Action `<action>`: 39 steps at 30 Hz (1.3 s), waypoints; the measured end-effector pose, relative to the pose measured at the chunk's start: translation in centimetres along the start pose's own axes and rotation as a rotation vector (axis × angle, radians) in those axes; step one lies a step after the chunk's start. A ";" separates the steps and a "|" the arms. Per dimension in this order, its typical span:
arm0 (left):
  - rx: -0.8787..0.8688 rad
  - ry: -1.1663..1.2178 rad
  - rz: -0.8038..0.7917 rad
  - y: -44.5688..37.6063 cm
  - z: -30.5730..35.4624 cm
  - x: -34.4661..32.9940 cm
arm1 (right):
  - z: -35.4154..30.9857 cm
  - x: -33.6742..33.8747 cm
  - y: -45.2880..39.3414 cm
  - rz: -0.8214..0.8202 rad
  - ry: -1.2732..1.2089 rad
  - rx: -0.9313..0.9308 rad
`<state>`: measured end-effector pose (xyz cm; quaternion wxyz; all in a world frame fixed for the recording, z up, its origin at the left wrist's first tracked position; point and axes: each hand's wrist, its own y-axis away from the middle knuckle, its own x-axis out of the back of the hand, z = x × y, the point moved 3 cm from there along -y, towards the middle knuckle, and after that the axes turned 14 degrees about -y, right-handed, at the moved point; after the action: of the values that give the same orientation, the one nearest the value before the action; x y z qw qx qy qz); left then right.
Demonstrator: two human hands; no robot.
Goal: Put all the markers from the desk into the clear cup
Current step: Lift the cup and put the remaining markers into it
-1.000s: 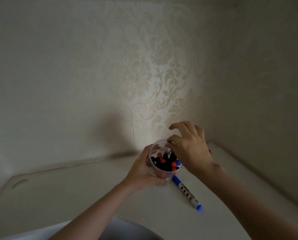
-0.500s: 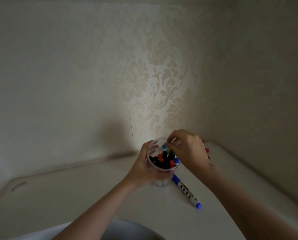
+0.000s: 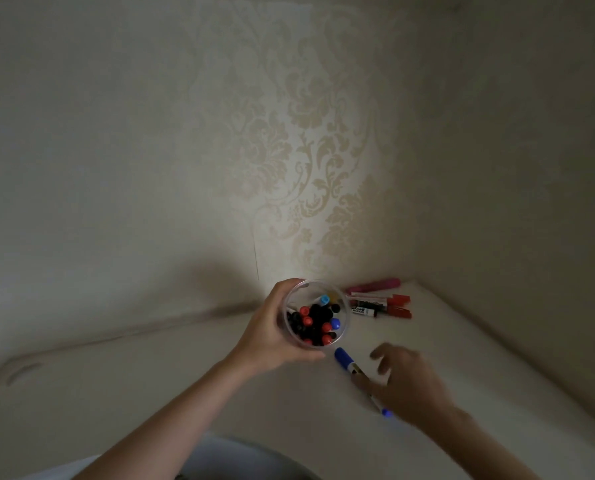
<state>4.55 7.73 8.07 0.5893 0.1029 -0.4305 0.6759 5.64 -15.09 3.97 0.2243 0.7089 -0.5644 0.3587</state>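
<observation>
My left hand is wrapped around the clear cup, which stands packed with several markers showing red, black and blue caps. A blue-capped marker lies on the white desk just right of the cup. My right hand hovers over its lower half with fingers spread, blurred, holding nothing; whether it touches the marker I cannot tell. Behind the cup, near the corner, lie a pink marker and a small cluster of red-capped markers.
The white desk fills a corner between patterned wallpapered walls at the back and right. A pale rounded edge shows at the bottom centre, close to me.
My right hand has left the cup's rim and dropped down and right over the blue marker on the desk. The markers behind the cup are now uncovered. My left hand keeps its hold.
</observation>
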 end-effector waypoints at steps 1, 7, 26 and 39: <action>0.002 -0.007 -0.005 -0.1 -0.2 0.1 | 0.2 -1.3 0.6 -0.055 0.027 -0.024; -0.008 -0.045 0.016 -0.3 -0.9 0.5 | 0.4 1.3 0.3 0.152 -0.064 0.035; 0.006 -0.009 0.015 -1.6 -1.5 0.2 | -13.2 1.1 -4.4 0.334 -0.086 0.566; 0.034 0.057 0.002 -2.7 -2.6 0.6 | -12.2 -0.3 -5.8 0.438 -0.296 0.625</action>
<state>7.77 9.80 8.08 0.5987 0.0932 -0.4023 0.6863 8.07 -4.59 12.06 -0.1672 0.6500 -0.5918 0.4465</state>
